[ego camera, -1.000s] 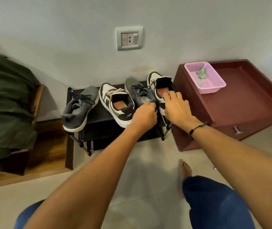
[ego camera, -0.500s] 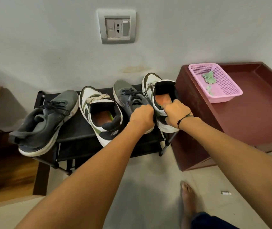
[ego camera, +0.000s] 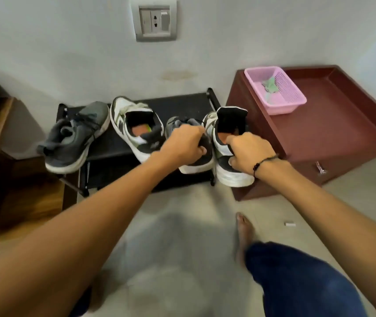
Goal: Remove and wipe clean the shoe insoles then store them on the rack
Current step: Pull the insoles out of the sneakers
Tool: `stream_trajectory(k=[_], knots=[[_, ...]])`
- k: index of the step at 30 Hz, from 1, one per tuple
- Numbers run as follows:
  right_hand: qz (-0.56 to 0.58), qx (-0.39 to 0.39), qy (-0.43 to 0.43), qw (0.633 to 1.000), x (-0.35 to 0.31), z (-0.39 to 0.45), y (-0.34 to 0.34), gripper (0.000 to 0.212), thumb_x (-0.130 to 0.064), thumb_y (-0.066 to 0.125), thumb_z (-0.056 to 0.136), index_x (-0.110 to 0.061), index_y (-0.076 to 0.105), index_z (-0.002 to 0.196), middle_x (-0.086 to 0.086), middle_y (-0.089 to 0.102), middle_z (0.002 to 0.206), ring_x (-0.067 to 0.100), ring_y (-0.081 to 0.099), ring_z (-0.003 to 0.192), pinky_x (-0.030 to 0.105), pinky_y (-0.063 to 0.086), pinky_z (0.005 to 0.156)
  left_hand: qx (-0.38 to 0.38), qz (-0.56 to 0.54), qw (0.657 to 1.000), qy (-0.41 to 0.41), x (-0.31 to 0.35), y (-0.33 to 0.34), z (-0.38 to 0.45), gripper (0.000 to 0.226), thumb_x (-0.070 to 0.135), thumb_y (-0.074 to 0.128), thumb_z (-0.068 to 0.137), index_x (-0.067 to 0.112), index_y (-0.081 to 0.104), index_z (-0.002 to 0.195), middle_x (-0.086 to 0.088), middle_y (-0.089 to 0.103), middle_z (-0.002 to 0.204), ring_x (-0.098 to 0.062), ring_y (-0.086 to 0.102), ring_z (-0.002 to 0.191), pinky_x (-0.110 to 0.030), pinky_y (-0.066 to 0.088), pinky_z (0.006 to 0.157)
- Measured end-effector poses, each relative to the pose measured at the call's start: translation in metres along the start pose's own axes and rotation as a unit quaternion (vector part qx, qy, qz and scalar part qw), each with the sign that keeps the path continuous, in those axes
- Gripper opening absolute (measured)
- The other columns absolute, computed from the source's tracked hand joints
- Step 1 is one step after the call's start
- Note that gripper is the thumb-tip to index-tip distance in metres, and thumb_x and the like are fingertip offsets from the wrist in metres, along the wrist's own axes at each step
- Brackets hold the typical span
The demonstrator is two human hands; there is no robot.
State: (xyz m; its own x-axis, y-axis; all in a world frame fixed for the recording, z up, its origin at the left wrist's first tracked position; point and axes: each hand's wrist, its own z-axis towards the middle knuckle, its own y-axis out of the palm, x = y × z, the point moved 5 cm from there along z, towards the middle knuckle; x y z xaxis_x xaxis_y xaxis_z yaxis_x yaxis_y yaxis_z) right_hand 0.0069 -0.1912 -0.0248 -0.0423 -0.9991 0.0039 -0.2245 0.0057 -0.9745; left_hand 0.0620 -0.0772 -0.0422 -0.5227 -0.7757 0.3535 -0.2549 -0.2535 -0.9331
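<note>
- Head view: your left hand (ego camera: 183, 144) is curled tight round the heel of a grey shoe (ego camera: 194, 154), fingers wrapped under its collar; the shoe sits at the front edge of the black rack (ego camera: 182, 104), at about 12 o'clock from you.
- Your right hand (ego camera: 248, 152) grips the heel of a white-and-green shoe (ego camera: 230, 172) just beside it at 1 o'clock, fingers hooked over the collar and the thumb under the heel; its heel hangs past the rack's front rail.
- An orange insole (ego camera: 222, 137) shows inside that shoe, just ahead of your right fingertips; you cannot tell whether they touch it.
- At 11 o'clock the matching white shoe (ego camera: 134, 124) lies on the rack with its own insole (ego camera: 140, 130) in place, and a second grey shoe (ego camera: 75, 138) tilts off the rack's left end.
- At 2 o'clock a pink basket (ego camera: 280, 107) holding a green cloth (ego camera: 270, 85) sits on the maroon cabinet (ego camera: 333, 124).
</note>
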Motion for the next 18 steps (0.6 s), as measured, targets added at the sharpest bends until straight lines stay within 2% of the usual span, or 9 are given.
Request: stream_trajectory(k=[4, 9, 13, 18], knots=[[0.021, -0.01, 0.011, 1.0, -0.008, -0.062, 0.01, 0.044, -0.019, 0.057, 0.087, -0.017, 0.047, 0.129, 0.017, 0.058, 0.112, 0.037, 0.055, 0.103, 0.036, 0.044, 0.072, -0.018, 0.016, 1.0, 0.019, 0.024, 0.002, -0.061, 0.038, 0.021, 0.062, 0.088, 0.003, 0.054, 0.12, -0.017, 0.058, 0.122, -0.034, 0.05, 0.114, -0.033, 0.033, 0.086], [0.056, -0.037, 0.03, 0.997, -0.017, -0.105, 0.04, 0.04, -0.024, 0.061, 0.084, -0.012, 0.055, 0.121, 0.015, 0.058, 0.111, 0.037, 0.056, 0.102, 0.036, 0.045, 0.074, -0.048, 0.006, 0.999, 0.022, 0.043, 0.021, -0.115, 0.033, 0.019, 0.061, 0.088, 0.003, 0.056, 0.117, -0.017, 0.06, 0.118, -0.035, 0.05, 0.112, -0.034, 0.035, 0.089], [0.075, -0.097, 0.038, 0.992, -0.023, -0.109, 0.084, 0.035, -0.017, 0.061, 0.082, -0.01, 0.059, 0.117, 0.012, 0.06, 0.103, 0.034, 0.058, 0.099, 0.033, 0.043, 0.069, -0.107, 0.01, 0.994, 0.01, 0.04, 0.05, -0.14, 0.034, 0.016, 0.06, 0.087, 0.007, 0.057, 0.12, -0.015, 0.056, 0.124, -0.033, 0.049, 0.115, -0.031, 0.034, 0.087], [0.08, -0.168, 0.033, 0.982, -0.019, -0.093, 0.142, 0.016, -0.013, 0.061, 0.079, -0.006, 0.059, 0.094, 0.008, 0.055, 0.083, 0.03, 0.059, 0.087, 0.029, 0.04, 0.062, -0.197, 0.009, 0.98, -0.026, 0.02, 0.104, -0.142, 0.035, 0.017, 0.061, 0.089, 0.012, 0.057, 0.123, -0.012, 0.056, 0.124, -0.03, 0.051, 0.114, -0.031, 0.04, 0.086]])
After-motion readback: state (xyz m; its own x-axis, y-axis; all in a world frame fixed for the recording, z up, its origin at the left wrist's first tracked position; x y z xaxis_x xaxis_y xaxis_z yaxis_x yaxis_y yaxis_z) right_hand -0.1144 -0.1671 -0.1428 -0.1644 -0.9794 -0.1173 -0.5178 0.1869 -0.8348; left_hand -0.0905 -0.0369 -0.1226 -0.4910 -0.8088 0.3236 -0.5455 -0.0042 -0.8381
